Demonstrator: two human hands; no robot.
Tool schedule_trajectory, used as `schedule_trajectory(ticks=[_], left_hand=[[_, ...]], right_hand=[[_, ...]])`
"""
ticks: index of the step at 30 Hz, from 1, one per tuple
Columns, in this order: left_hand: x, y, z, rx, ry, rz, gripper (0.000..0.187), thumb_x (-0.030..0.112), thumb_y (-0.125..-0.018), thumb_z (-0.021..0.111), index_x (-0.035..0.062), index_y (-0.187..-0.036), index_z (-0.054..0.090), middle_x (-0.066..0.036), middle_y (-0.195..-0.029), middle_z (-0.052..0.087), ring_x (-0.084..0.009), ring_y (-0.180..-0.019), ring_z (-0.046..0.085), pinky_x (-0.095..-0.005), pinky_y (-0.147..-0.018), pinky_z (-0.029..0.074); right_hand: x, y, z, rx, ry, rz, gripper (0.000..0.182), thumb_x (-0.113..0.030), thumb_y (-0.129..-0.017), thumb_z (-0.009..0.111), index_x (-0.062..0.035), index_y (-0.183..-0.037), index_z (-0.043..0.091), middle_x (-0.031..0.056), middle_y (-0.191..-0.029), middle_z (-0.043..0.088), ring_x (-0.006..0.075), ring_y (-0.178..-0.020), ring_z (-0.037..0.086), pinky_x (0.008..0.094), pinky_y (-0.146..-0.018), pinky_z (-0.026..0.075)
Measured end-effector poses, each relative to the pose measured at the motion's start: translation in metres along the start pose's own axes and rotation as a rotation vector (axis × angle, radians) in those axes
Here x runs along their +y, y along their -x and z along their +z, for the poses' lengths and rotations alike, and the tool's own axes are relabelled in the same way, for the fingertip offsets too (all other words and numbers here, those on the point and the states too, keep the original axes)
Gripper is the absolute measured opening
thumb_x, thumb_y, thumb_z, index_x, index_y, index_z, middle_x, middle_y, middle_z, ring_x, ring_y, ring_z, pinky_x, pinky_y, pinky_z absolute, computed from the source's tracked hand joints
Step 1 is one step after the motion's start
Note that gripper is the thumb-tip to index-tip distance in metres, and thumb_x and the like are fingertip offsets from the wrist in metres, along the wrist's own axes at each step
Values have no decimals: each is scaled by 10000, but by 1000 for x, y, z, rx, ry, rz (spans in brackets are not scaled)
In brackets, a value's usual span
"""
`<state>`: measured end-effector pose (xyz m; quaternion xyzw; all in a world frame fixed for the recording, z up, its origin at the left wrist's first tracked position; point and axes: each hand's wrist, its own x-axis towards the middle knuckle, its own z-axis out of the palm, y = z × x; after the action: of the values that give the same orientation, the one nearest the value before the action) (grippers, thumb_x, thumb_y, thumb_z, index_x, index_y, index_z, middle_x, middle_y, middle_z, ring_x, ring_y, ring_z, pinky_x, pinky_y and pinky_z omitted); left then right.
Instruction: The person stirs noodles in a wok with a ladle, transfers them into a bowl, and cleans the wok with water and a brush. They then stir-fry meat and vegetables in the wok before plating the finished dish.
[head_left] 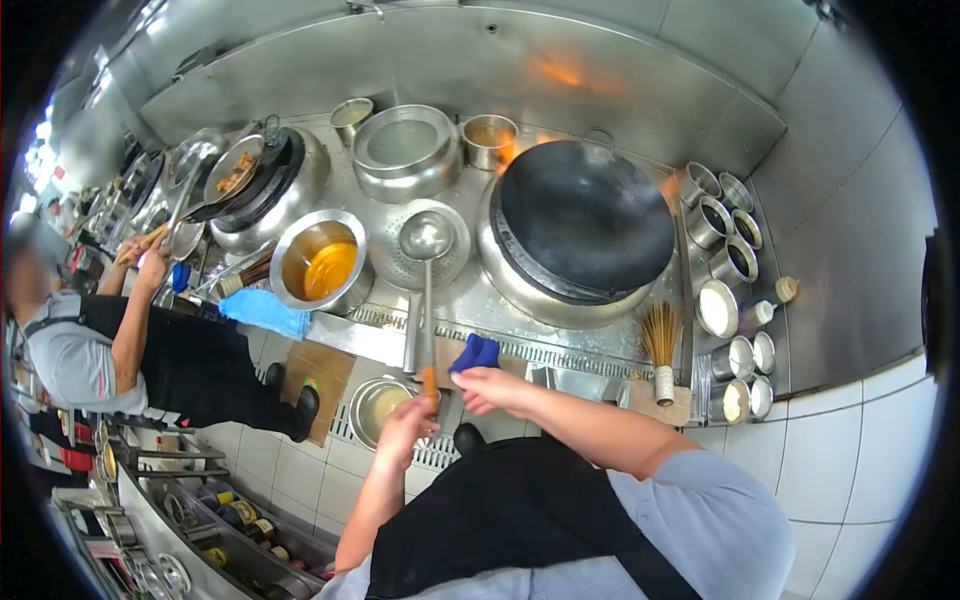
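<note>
Left hand [405, 425] has its fingers wrapped round the wooden end of a shiny steel ladle [427, 237], its round bowl over a holey strainer [388, 243]. Right hand [492, 389]'s half curled by a crumpled blue cloth [476, 352], can't tell if gripping. Far left's pretty blurry.

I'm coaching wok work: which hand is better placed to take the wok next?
Probably the right hand: it is at the blue cloth and nearer the wok, while the left hand is at the ladle handle.
</note>
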<state>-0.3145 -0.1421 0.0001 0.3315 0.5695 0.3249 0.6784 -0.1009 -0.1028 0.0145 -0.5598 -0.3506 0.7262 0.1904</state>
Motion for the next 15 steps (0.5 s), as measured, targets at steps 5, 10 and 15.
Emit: schedule_trajectory(ticks=[5,10,15], left_hand=[[44,53,-16,-281,74,161,330,237,-943,525,-14,-1144,595,-89,-916,664,-130,-709,605,-256,-670,494],[0,72,-69,163,2,236,310,227,-911,580,-12,-1107,605,-52,-861,655,-95,-686,566,-237,-636,451],[-37,90,-76,253,-37,128,297,211,-905,589,-11,-1103,606,-48,-844,645,-101,-674,567,-236,-626,448]], right_hand=[[-50,-27,0,-101,-659,30,94,-142,-846,592,-89,-869,517,31,-652,513,126,-483,462,263,-392,345],[-127,22,-40,413,521,-202,243,-104,-811,521,-4,-1033,516,82,-611,530,188,-410,528,333,-324,387],[-231,-65,-75,719,658,-527,190,-96,-775,528,72,-827,599,189,-654,629,274,-481,618,397,-471,480]])
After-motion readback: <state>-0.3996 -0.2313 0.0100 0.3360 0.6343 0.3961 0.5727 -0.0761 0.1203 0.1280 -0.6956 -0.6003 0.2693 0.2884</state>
